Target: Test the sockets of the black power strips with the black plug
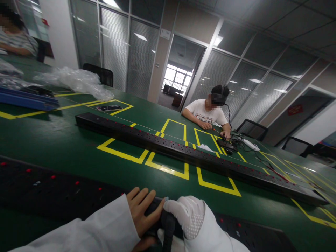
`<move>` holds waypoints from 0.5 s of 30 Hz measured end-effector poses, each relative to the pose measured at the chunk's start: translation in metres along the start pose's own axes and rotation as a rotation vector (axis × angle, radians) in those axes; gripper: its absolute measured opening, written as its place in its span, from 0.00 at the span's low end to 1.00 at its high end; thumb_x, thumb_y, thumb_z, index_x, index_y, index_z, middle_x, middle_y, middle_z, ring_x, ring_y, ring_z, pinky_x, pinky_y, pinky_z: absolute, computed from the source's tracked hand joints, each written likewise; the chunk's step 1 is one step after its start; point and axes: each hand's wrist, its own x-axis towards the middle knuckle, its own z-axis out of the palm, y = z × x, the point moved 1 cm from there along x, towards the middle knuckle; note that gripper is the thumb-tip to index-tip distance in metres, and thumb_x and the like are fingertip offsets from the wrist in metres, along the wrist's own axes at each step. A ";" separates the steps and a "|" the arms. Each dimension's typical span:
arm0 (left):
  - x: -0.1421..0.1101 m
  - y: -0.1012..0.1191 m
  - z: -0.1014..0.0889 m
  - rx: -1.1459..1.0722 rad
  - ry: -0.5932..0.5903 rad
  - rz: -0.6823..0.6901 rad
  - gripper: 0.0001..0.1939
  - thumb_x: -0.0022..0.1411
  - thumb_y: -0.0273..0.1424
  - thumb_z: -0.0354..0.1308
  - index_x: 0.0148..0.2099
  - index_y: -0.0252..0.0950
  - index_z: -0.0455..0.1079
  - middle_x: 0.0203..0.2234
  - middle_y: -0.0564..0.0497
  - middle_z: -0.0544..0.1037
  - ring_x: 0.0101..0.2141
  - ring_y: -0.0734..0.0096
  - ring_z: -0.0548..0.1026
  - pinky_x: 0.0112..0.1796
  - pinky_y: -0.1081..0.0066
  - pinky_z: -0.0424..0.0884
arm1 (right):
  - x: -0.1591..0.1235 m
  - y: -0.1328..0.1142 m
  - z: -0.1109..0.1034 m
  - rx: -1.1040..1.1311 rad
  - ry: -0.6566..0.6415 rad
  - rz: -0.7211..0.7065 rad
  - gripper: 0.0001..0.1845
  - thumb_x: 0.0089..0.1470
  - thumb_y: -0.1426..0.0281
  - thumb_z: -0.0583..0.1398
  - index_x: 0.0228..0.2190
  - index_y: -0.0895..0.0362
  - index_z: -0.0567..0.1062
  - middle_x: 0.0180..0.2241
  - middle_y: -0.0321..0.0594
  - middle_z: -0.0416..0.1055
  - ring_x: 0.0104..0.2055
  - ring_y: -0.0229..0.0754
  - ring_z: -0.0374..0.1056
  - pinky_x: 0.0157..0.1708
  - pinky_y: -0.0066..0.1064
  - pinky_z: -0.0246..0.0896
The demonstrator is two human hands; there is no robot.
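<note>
Apparently, the right hand [188,212] gripped a black plug-like part [168,225]; if the left hand [142,211] (grip unclear) slipped, the near strip [55,190] risked shifting.

Green table [78,150] under black power strips [183,151], phone [109,108], clear plastic [76,82].

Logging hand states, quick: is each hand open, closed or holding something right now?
Left hand: open, laid over the nearer black strip.
Right hand: gloved, closed around a black object I can't identify.
</note>
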 end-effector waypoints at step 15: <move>0.001 0.002 -0.005 -0.008 0.040 0.009 0.31 0.53 0.54 0.57 0.54 0.43 0.64 0.49 0.38 0.73 0.45 0.46 0.73 0.43 0.47 0.67 | -0.006 0.007 0.033 0.047 0.000 0.079 0.27 0.51 0.56 0.58 0.51 0.52 0.63 0.33 0.42 0.69 0.31 0.45 0.67 0.29 0.34 0.60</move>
